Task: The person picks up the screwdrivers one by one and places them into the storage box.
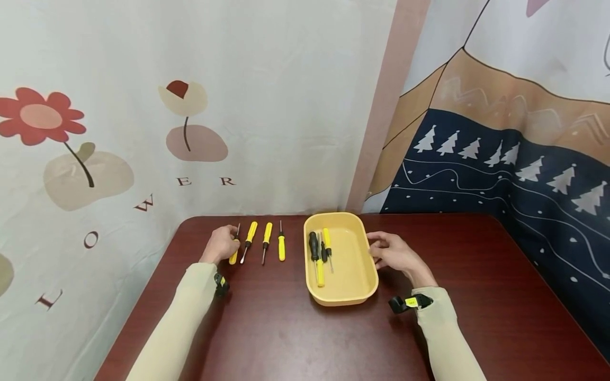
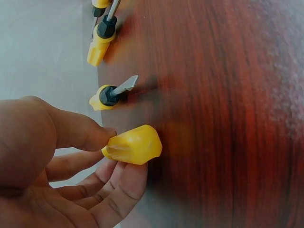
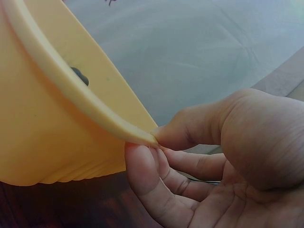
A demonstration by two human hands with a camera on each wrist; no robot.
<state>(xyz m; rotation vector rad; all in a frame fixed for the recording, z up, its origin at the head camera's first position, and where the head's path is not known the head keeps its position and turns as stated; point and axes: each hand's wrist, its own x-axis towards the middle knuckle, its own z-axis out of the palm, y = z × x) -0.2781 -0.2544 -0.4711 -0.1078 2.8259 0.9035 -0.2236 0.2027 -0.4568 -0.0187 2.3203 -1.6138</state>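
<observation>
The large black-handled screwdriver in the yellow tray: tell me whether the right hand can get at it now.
Probably yes, if it lets go: the right hand pinches the yellow tray at its rim, but the tray is open above and nothing visibly covers the large black-handled screwdriver at its handle.

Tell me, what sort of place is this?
Probably an indoor work corner, perhaps set up for filming, though the rest of the room is out of view. A reddish-brown table stands before what look like printed curtains, with screwdrivers lying beside and inside a yellow tray.
</observation>
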